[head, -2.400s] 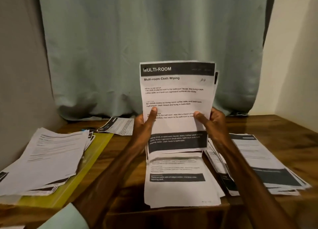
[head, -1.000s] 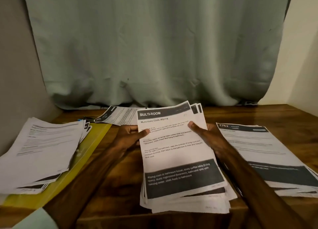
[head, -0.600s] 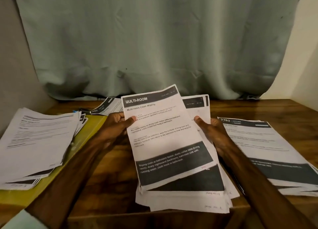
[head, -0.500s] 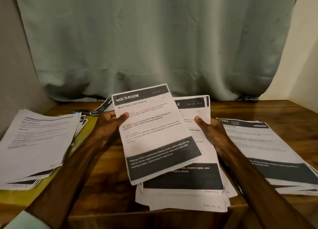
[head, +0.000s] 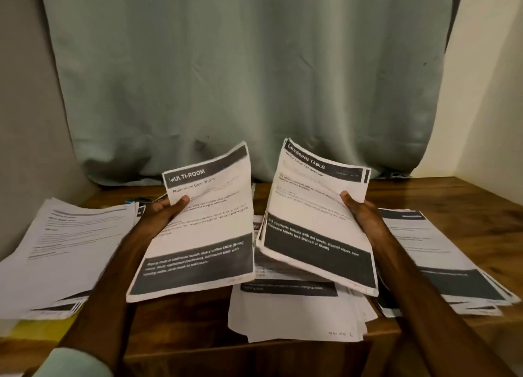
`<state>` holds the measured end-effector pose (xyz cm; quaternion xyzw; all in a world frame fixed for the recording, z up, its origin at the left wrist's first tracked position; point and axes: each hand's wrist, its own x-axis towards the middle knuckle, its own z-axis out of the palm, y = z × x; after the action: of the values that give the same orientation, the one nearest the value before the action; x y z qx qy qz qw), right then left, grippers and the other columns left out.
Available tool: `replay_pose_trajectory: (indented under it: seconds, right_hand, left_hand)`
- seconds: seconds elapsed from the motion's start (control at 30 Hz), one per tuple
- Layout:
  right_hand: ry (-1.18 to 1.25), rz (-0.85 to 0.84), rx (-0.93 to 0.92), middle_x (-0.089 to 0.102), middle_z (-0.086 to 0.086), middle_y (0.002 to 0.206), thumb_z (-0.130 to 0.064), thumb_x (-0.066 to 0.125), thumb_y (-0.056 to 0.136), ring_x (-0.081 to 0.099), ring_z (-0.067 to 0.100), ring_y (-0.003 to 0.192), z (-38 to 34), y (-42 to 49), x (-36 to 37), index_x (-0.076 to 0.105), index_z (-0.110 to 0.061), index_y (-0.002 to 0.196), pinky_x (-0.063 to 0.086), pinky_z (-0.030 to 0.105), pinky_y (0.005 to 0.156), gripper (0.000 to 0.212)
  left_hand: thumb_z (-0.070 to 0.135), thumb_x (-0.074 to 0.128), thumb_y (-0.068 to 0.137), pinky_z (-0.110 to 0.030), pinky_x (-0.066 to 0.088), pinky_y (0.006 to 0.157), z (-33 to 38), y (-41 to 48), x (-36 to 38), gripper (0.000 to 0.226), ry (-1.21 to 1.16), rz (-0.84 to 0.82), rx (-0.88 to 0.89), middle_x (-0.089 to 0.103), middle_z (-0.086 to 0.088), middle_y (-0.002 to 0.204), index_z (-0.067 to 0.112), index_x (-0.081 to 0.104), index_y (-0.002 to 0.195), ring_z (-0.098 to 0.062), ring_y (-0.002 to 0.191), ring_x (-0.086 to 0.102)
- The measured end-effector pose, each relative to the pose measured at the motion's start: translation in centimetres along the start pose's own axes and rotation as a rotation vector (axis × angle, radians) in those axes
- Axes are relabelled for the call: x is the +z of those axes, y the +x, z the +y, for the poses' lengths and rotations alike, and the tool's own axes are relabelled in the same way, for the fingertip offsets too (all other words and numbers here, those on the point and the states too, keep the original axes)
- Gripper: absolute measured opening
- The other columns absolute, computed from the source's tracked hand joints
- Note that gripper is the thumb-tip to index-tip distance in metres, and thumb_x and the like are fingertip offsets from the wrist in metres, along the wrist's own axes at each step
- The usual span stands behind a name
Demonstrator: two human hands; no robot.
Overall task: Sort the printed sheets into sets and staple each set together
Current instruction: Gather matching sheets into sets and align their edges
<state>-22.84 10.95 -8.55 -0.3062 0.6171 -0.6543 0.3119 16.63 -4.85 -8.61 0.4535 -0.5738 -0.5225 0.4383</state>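
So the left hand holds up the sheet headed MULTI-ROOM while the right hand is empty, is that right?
Not quite. The left hand does hold the MULTI-ROOM sheet, but the right hand is not empty: it grips the DRESSING TABLE bundle, as the head view shows.

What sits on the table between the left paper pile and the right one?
A third stack of printed sheets lies there, shown in the head view.

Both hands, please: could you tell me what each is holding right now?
Left hand: grips the MULTI-ROOM sheet.
Right hand: grips the DRESSING TABLE bundle.
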Motion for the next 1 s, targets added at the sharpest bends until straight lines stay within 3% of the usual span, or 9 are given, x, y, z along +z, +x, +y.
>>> replay_pose_trajectory:
  seconds: [0.2,0.27,0.37,0.47,0.57,0.67,0.73,0.87,1.0]
  right_hand:
    - [0.079,-0.019,0.001,0.075,-0.003,0.071,-0.032,0.065,0.099,0.071,0.012,0.052,-1.6,-0.4,0.5,0.064,-0.006,0.118,0.050,0.019,0.042,0.032]
    - [0.047,-0.037,-0.028,0.073,-0.003,0.082,-0.033,0.065,0.100,0.072,0.016,0.061,-2.0,-0.8,1.6,0.065,-0.010,0.117,0.052,0.021,0.048,0.029]
    - [-0.056,-0.040,-0.098,0.074,0.004,0.107,-0.036,0.067,0.098,0.070,0.019,0.083,-1.3,-0.8,4.0,0.069,-0.013,0.117,0.053,0.028,0.067,0.029]
    - [-0.124,-0.057,-0.136,0.073,0.007,0.115,-0.033,0.065,0.100,0.072,0.020,0.087,0.1,-1.1,6.8,0.069,-0.008,0.120,0.053,0.026,0.063,0.032]
    - [-0.211,-0.056,-0.195,0.071,0.003,0.110,-0.029,0.063,0.101,0.067,0.009,0.076,1.2,-1.4,9.5,0.069,-0.006,0.120,0.047,0.016,0.053,0.031]
    - [-0.222,-0.033,-0.216,0.072,0.003,0.114,-0.027,0.066,0.099,0.070,0.015,0.084,2.2,-1.4,11.5,0.070,-0.006,0.121,0.049,0.020,0.059,0.030]
    - [-0.209,-0.029,-0.223,0.073,0.005,0.117,-0.025,0.067,0.099,0.071,0.021,0.092,2.8,-1.3,12.5,0.070,-0.007,0.119,0.051,0.022,0.063,0.028]
    - [-0.213,-0.062,-0.264,0.073,0.003,0.118,-0.026,0.065,0.100,0.071,0.021,0.096,3.6,-1.7,14.4,0.069,-0.011,0.120,0.057,0.027,0.070,0.025]
    - [-0.243,-0.121,-0.306,0.073,0.003,0.120,-0.029,0.061,0.102,0.072,0.022,0.102,3.8,-2.5,15.7,0.067,-0.013,0.124,0.062,0.042,0.085,0.028]
  left_hand:
    - [0.045,0.072,0.090,-0.030,0.060,0.068,-0.3,-0.2,0.3,0.024,0.172,-0.031,0.007,0.080,0.008,0.087,0.025,0.072,0.104,-0.025,0.084,0.077]
    - [0.042,0.073,0.091,-0.036,0.062,0.073,-0.2,-0.4,0.8,0.024,0.144,-0.047,-0.005,0.080,0.003,0.091,0.024,0.071,0.107,-0.025,0.082,0.078]
    - [0.030,0.073,0.093,-0.034,0.062,0.064,-0.4,-0.6,1.8,0.022,0.070,-0.066,-0.033,0.080,-0.004,0.094,0.014,0.071,0.108,-0.025,0.080,0.078]
    - [0.028,0.071,0.095,-0.041,0.063,0.074,-1.0,-0.6,2.6,0.024,0.044,-0.074,-0.041,0.078,-0.013,0.105,0.009,0.071,0.110,-0.029,0.085,0.078]
    - [0.027,0.063,0.101,-0.030,0.061,0.059,-1.3,-0.8,3.2,0.022,0.024,-0.067,-0.050,0.078,-0.013,0.105,0.009,0.070,0.111,-0.023,0.079,0.078]
    - [0.030,0.053,0.107,-0.026,0.058,0.054,-0.9,-1.2,3.8,0.023,-0.006,-0.048,-0.085,0.079,-0.007,0.099,0.014,0.069,0.111,-0.018,0.073,0.077]
    - [0.036,0.049,0.108,-0.030,0.059,0.062,-0.7,-1.1,3.9,0.027,-0.035,-0.051,-0.102,0.079,-0.005,0.101,0.017,0.069,0.113,-0.019,0.077,0.078]
    - [0.046,0.056,0.102,-0.056,0.056,0.096,-0.6,-1.4,4.0,0.034,-0.287,-0.191,-0.215,0.076,-0.012,0.117,0.022,0.066,0.125,-0.037,0.106,0.073]
    - [0.025,0.070,0.096,-0.055,0.058,0.094,-1.1,-1.3,4.1,0.034,-0.187,-0.231,-0.089,0.074,-0.013,0.121,0.017,0.063,0.129,-0.035,0.104,0.074]
